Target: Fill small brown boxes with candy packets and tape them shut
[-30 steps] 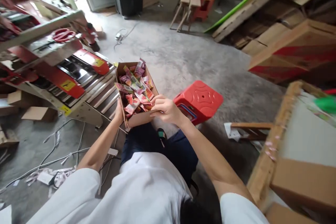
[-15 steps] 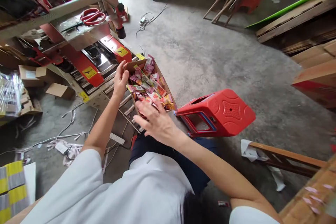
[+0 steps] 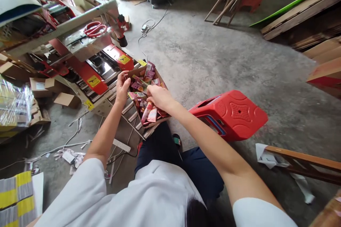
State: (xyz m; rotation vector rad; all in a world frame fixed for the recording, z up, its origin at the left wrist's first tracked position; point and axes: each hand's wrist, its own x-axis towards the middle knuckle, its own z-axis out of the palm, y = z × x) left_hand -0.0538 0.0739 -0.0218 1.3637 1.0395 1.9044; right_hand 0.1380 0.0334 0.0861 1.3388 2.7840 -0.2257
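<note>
An open cardboard box (image 3: pixel 154 124) full of small pink, purple and green candy packets (image 3: pixel 137 86) rests at the end of a roller conveyor (image 3: pixel 132 112). My left hand (image 3: pixel 123 87) grips the box by its left wall, thumb towards the inside. Over the middle of the box, my right hand (image 3: pixel 160 96) is closed with its fingers curled down among the packets. A slim green packet runs to its fingertips and appears pinched there; the hand hides part of the contents.
A red and metal machine (image 3: pixel 90 74) stands left of the box, with red-handled scissors (image 3: pixel 95 29) on top. A red plastic stool (image 3: pixel 234 113) is on the right. Cables (image 3: pixel 66 145) and scraps lie on the floor at left. A wooden frame (image 3: pixel 303 158) lies at lower right.
My right hand has moved from the box's near edge, fingers spread, up to its middle and closed among the packets. My left hand stays on the box wall. The view has shifted slightly.
</note>
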